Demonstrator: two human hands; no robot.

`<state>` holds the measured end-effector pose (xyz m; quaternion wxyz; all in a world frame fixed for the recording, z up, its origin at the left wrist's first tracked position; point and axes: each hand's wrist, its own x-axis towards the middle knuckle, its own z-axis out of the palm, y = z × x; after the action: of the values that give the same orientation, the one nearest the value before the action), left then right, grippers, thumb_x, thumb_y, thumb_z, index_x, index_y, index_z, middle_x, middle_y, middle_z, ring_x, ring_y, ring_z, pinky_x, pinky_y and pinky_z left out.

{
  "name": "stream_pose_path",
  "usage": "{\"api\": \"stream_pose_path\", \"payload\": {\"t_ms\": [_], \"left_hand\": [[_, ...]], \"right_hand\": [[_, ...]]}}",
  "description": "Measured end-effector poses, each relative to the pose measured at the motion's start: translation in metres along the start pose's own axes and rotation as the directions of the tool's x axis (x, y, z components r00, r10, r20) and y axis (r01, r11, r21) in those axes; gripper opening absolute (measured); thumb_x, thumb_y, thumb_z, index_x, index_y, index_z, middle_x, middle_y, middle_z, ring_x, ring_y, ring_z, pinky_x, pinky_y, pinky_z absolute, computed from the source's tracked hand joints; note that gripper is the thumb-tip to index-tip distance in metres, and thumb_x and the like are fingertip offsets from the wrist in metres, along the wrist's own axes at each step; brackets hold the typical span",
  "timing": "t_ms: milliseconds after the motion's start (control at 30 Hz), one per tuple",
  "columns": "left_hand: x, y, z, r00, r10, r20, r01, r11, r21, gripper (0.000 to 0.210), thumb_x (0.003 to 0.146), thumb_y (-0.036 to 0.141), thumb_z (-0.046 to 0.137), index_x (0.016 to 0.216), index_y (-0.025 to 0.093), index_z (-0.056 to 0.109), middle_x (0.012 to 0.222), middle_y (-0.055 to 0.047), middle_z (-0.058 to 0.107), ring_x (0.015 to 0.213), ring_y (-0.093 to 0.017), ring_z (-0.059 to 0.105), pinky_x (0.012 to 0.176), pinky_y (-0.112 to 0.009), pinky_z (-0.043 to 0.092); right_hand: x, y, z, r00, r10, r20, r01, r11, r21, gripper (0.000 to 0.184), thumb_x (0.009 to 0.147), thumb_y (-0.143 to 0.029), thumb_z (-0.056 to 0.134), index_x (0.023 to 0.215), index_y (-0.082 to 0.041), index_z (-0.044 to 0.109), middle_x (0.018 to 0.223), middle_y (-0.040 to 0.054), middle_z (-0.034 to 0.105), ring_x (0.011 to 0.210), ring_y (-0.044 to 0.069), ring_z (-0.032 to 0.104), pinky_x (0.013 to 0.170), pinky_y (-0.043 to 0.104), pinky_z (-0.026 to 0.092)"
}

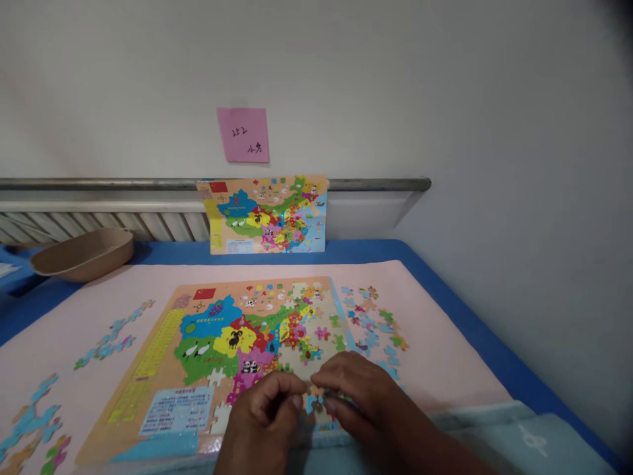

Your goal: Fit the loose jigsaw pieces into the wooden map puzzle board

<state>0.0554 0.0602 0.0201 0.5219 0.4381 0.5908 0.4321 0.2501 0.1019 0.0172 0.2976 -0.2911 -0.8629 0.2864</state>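
Observation:
A jigsaw puzzle (163, 359) showing a colourful map lies partly filled on the pink-covered table, with pale bare board among the pieces on its right side. Over its lower edge, my left hand (270, 415) has thumb and index finger curled together; whatever they may hold is hidden. Close beside it, my right hand (363, 396) is closed on a puzzle piece, of which only a thin edge shows between the fingers. The fingertips of both hands nearly meet. Just below them, an orange and blue puzzle piece (314, 401) lies on the board.
Loose pieces (368, 316) lie right of the board, with more loose pieces (111, 340) at the left. A printed reference map (267, 218) stands against the wall rail (380, 185). A brown tray (84, 256) sits at the back left. Light-blue cloth (494, 435) lies at the front right.

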Motion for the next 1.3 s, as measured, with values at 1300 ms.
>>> {"api": "stream_pose_path", "payload": {"t_ms": [1300], "left_hand": [[0.0012,-0.0015,-0.0035,0.999,-0.023,0.028,0.022,0.999,0.026,0.023,0.072,0.038,0.059,0.073,0.016,0.066,0.063,0.001,0.053,0.061,-0.013,0.042,0.06,-0.027,0.029]], "right_hand": [[-0.0017,-0.0042,0.0013,0.997,0.062,0.056,-0.058,0.996,-0.066,0.012,0.101,-0.026,0.052,0.093,-0.021,0.061,0.089,0.0021,0.064,0.084,0.018,0.056,0.076,0.03,0.038]]}}
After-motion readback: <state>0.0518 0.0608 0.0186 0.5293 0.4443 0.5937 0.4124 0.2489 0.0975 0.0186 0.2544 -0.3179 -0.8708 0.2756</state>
